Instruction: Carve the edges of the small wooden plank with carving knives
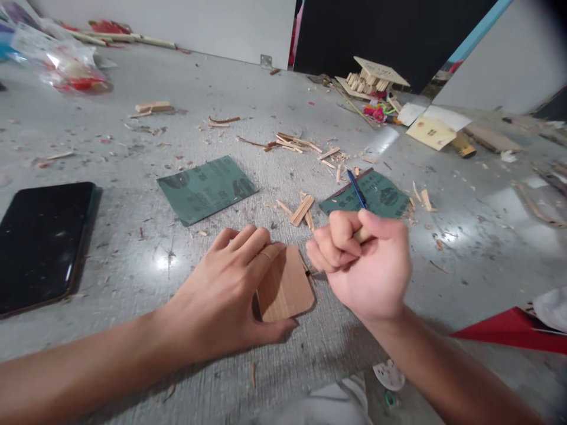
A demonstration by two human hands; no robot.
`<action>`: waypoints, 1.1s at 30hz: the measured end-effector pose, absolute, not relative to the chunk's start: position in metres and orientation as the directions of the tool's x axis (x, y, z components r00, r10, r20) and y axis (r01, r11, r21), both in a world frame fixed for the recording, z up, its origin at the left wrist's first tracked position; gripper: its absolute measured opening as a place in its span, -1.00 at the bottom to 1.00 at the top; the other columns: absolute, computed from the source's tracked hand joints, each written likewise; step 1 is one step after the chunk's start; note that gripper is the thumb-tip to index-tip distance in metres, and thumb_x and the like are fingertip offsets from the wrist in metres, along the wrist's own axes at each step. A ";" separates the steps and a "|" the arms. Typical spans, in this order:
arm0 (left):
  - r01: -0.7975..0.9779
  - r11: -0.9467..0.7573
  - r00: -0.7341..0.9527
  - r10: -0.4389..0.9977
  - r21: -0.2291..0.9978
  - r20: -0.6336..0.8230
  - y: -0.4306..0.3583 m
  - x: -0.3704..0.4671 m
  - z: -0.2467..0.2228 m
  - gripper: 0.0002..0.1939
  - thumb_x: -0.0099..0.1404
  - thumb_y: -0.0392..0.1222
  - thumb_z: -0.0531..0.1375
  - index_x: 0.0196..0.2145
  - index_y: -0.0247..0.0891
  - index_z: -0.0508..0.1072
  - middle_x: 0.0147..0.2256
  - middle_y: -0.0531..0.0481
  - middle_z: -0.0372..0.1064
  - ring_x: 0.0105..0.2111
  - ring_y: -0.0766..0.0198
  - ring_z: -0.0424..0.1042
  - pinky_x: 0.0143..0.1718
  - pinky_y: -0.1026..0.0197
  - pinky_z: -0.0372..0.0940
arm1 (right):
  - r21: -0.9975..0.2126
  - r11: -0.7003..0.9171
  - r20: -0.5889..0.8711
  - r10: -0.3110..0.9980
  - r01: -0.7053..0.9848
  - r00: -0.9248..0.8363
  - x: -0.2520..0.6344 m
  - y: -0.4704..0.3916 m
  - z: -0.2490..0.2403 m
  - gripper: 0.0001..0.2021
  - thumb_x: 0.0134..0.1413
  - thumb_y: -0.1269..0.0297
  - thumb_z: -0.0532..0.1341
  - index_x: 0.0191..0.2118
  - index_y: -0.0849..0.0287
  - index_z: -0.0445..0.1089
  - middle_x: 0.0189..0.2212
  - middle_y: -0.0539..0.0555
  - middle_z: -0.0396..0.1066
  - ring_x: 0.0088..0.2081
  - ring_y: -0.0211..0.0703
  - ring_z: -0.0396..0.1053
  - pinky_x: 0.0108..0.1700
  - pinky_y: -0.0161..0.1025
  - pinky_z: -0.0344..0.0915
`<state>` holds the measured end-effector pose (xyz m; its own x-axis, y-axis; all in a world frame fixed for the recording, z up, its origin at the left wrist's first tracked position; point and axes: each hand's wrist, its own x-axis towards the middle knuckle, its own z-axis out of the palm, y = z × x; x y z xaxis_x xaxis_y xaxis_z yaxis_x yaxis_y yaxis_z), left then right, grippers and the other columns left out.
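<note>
Under my left hand (237,277) is a flat wooden piece (287,289) with rounded corners; thumb and fingers grip it against the table, and its left part is hidden by the hand. My right hand (363,260) is closed just to the right of it, above the tabletop. A light wooden handle (364,235) shows between the thumb and the curled fingers. Near the wood's right edge is a small dark tip (309,273); whether it belongs to the held tool I cannot tell. Beyond the fist, a blue pen (357,189) lies over a green sandpaper sheet (387,193).
Another sandpaper sheet (207,190) lies ahead, with a black phone (44,242) at left. Wood offcuts (303,209) and shavings litter the table. A small stick-built model (372,79) stands at back right, plastic bags (73,65) at back left. Red material (509,332) lies at right.
</note>
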<state>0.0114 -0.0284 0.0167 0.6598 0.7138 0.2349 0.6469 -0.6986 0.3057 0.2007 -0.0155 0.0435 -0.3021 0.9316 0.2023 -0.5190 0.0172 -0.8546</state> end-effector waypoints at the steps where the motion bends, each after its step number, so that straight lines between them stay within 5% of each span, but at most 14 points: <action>1: 0.647 -0.699 0.659 0.714 0.305 0.237 -0.028 0.011 0.016 -0.29 0.07 0.28 0.30 -0.01 -0.33 0.40 -0.24 -0.10 0.27 -0.23 0.00 0.29 -0.17 -0.08 0.19 | -0.852 0.024 0.207 0.933 -0.523 -0.296 0.202 -0.014 0.046 -0.56 0.24 0.12 0.02 -0.62 0.13 -0.09 -0.71 -0.13 -0.24 -0.65 -0.36 -0.27 -0.58 -0.29 -0.18; 18: 0.634 -0.703 0.667 0.708 0.324 0.232 -0.027 0.012 0.018 -0.46 0.08 0.25 0.29 -0.18 -0.25 0.38 -0.26 -0.08 0.25 -0.24 0.02 0.26 -0.19 -0.06 0.17 | -0.904 0.151 0.278 0.918 -0.401 -0.281 0.184 -0.017 0.031 -0.51 0.29 0.12 0.09 -0.64 0.14 -0.04 -0.68 -0.10 -0.11 -0.62 -0.36 -0.16 -0.53 -0.26 -0.18; 25: 0.626 -0.717 0.679 0.694 0.307 0.238 -0.026 0.013 0.018 -0.38 0.08 0.28 0.28 -0.11 -0.31 0.41 -0.26 -0.09 0.24 -0.26 0.03 0.24 -0.21 -0.05 0.17 | -0.892 -0.056 0.086 0.953 -0.448 -0.290 0.176 0.005 0.035 -0.53 0.23 0.10 0.08 -0.63 0.10 -0.11 -0.70 -0.16 -0.23 -0.65 -0.38 -0.27 -0.60 -0.31 -0.28; 33: 0.622 -0.709 0.677 0.700 0.332 0.227 -0.025 0.010 0.017 -0.28 0.04 0.26 0.32 -0.02 -0.34 0.39 -0.23 -0.10 0.27 -0.22 0.01 0.28 -0.16 -0.06 0.18 | -0.805 -0.187 0.062 0.918 -0.563 -0.392 0.202 0.023 0.025 -0.56 0.16 0.10 0.06 -0.66 0.10 -0.07 -0.74 -0.18 -0.26 -0.70 -0.40 -0.33 -0.69 -0.37 -0.30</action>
